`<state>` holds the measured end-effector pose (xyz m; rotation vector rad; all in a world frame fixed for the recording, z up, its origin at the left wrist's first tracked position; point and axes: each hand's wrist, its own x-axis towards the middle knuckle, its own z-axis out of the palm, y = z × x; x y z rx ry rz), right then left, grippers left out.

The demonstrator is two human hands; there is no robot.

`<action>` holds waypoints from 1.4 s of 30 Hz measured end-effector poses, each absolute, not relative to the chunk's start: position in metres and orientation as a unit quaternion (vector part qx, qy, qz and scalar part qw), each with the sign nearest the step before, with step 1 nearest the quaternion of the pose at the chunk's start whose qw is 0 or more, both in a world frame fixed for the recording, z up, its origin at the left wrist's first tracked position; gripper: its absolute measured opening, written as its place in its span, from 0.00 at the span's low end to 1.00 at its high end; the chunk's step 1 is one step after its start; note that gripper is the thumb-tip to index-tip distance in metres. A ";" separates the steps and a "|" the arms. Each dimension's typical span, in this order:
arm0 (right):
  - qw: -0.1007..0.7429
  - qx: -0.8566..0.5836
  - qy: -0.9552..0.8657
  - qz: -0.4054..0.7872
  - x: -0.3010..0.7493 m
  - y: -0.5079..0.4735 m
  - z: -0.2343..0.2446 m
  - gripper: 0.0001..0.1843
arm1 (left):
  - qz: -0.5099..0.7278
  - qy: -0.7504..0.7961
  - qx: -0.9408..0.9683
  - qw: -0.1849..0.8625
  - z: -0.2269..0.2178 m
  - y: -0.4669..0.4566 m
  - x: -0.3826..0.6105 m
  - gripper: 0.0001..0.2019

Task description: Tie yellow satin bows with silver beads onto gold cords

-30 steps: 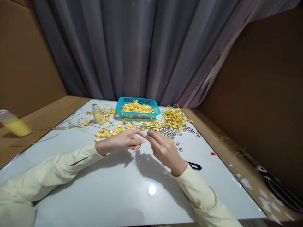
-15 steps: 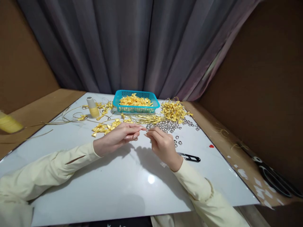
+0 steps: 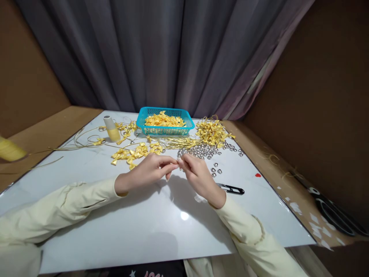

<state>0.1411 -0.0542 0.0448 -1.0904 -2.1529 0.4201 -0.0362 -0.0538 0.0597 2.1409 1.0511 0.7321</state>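
My left hand [image 3: 150, 171] and my right hand [image 3: 197, 175] meet over the middle of the white table [image 3: 121, 215], fingertips pinched together on something too small to make out. Just behind them lies a heap of small silver bells [image 3: 201, 151]. Loose yellow ribbon bows [image 3: 134, 152] lie beyond my left hand. A bundle of gold wire stems [image 3: 178, 143] runs between the bows and the bells. Both arms wear pale yellow sleeves.
A turquoise basket [image 3: 165, 122] of yellow bows stands at the back. A pile of bows on gold loops [image 3: 212, 132] lies to its right, a spool of yellow thread [image 3: 111, 129] to its left. Black snips [image 3: 232, 189] lie right of my right hand. Large scissors [image 3: 331, 211] rest on the brown ledge.
My two hands have drawn closer together, and their fingertips now touch in a pinch. The view has shifted slightly.
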 end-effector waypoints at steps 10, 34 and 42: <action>0.322 -0.418 -0.823 0.210 0.145 -0.054 0.053 0.16 | 0.273 0.418 0.758 0.419 0.064 -0.052 -0.034 0.12; 0.314 -0.425 -0.797 0.292 0.149 -0.051 0.057 0.11 | 0.305 0.436 0.783 0.321 0.055 -0.050 -0.038 0.13; 0.293 -0.426 -0.812 0.271 0.153 -0.048 0.060 0.09 | 0.299 0.409 0.831 0.229 0.052 -0.050 -0.038 0.12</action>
